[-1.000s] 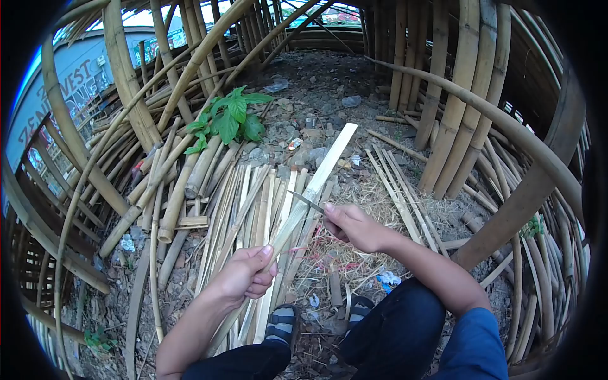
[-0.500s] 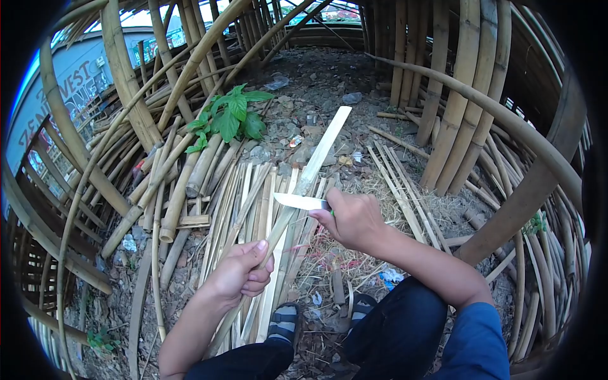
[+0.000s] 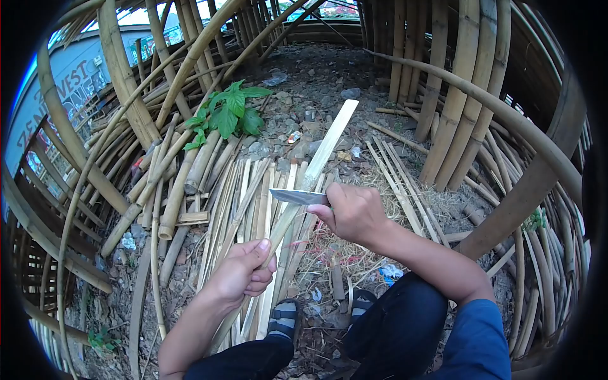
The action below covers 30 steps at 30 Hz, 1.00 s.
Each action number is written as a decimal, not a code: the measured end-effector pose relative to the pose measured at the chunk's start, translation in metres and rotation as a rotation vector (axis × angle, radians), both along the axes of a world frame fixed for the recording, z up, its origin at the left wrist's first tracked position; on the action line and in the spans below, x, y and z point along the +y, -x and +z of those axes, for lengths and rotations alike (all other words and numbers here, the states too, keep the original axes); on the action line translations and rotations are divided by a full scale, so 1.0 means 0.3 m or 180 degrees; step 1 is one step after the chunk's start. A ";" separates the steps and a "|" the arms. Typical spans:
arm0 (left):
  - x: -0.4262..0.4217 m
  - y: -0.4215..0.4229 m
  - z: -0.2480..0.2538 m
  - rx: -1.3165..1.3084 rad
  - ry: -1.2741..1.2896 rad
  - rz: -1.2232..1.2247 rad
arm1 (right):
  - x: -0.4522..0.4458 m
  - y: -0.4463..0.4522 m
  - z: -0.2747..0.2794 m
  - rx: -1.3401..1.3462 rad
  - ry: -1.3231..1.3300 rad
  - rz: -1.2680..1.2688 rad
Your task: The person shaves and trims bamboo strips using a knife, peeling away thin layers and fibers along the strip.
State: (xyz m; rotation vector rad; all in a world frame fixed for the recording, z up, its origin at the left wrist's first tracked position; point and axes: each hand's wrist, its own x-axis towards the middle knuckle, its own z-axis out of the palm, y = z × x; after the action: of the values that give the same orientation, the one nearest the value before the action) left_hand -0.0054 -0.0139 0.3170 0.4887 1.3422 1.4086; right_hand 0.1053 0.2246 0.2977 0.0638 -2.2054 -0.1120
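Note:
My left hand [image 3: 244, 272] is closed around the lower part of a long split bamboo strip [image 3: 330, 138], which slants up and away to the right. In my right hand [image 3: 354, 214] is a knife [image 3: 299, 197], its handle mostly hidden by my fingers. The blade lies across the strip above my left hand, pointing left, and looks in contact with it. Pale, freshly cut bamboo shows on the strip's far end. Below, many split bamboo strips [image 3: 248, 190] lie side by side on the ground.
Bamboo poles [image 3: 462, 95] stand at the right, and a leaning pole [image 3: 532, 136] curves across there. More poles [image 3: 171, 196] are piled at the left near a green plant [image 3: 231, 114]. Straw-like shavings [image 3: 323, 263] lie before my sandalled feet [image 3: 283, 318].
The knife has shifted slightly left and its blade has turned, now looking dark instead of bright. The strip's far end has moved a little to the right.

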 end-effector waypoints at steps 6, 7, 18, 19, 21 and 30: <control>-0.001 -0.034 0.003 0.0630 -0.0011 0.0181 | -0.039 -0.013 0.015 -0.0187 0.0043 0.0258; 0.001 -0.044 -0.001 0.0629 -0.0006 0.0185 | -0.042 -0.013 0.010 -0.0188 0.0048 0.0263; 0.023 -0.086 -0.032 0.1739 -0.0209 0.0416 | -0.097 -0.020 0.015 -0.0570 0.0638 0.0352; 0.023 -0.086 -0.033 0.1739 -0.0207 0.0415 | -0.103 -0.021 0.012 -0.0570 0.0640 0.0352; 0.025 -0.084 -0.032 0.1745 -0.0276 0.0600 | -0.112 -0.019 0.008 -0.0520 0.0772 0.0431; 0.031 -0.091 0.010 0.0706 -0.0021 0.0862 | -0.123 -0.013 0.015 -0.0529 0.0579 0.0517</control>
State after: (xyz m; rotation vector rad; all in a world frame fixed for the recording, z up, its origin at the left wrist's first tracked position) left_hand 0.0220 -0.0045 0.3201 0.4920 1.6303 1.6152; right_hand 0.1093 0.1878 0.3023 0.1552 -2.3561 0.1905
